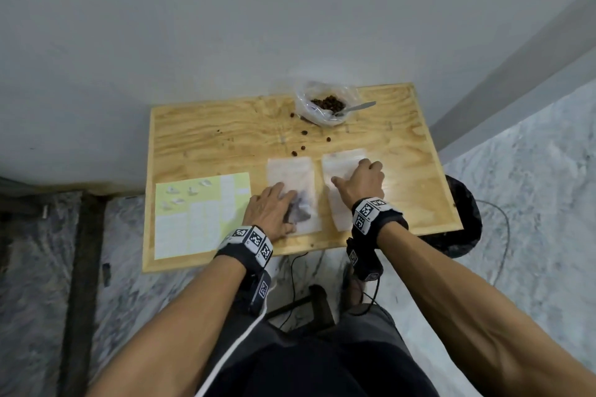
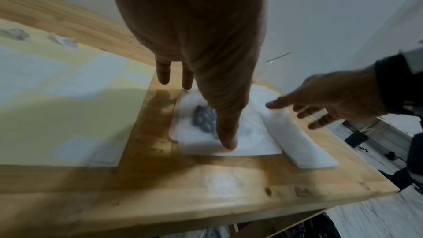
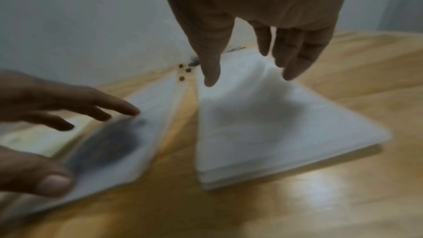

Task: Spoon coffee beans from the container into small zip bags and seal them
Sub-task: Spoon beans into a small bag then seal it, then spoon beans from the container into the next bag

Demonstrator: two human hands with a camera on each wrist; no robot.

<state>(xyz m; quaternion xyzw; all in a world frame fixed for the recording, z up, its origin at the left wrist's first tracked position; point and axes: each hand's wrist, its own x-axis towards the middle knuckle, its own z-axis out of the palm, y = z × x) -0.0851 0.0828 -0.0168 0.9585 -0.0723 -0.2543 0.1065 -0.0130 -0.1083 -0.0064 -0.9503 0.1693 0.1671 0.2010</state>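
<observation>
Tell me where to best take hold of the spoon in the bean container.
Probably grip the spoon by its handle, coming from the right: only that end juts over the rim of the bean container, while the bowl end lies among the beans.

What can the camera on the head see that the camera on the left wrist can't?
Only the head view shows the bean container, its spoon and spilled beans. Only the left wrist view shows the table's front edge close up. Both show the left hand on the filled bag, and the right hand over the empty bags.
</observation>
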